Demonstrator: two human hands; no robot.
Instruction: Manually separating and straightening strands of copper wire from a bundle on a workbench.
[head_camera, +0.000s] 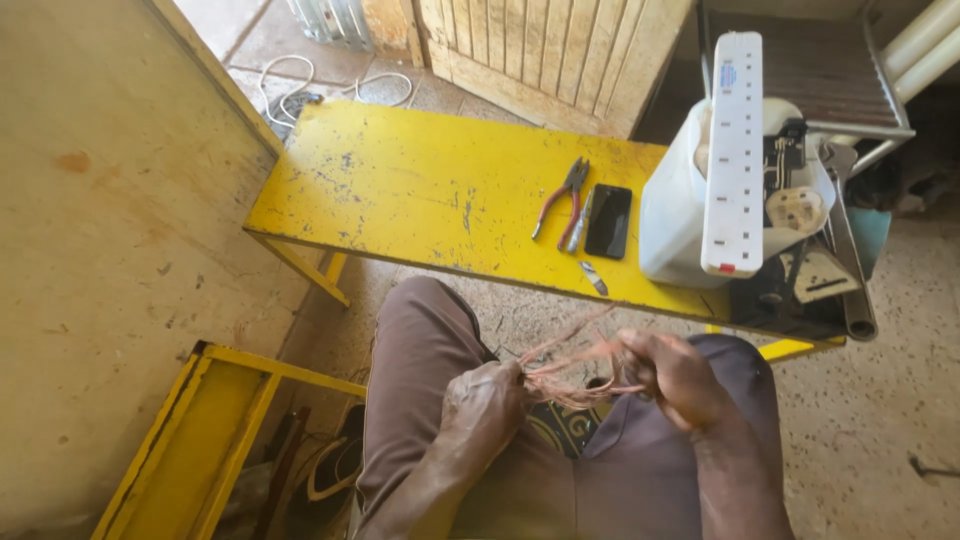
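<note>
A bundle of thin copper wire strands (572, 372) is stretched between both hands above my lap. My left hand (484, 400) pinches one end of the strands, fingers closed. My right hand (680, 378) grips the other end, with loose strands fanning up and out between the two hands. I sit with knees apart in front of a yellow metal table (420, 190).
On the table lie red-handled pliers (562, 196), a small tool (580, 226), a black phone (608, 220) and a short blade (594, 278). A white jug (672, 215) holds a white power strip (733, 150) and plugs. A yellow frame (215, 430) stands at lower left beside a wall.
</note>
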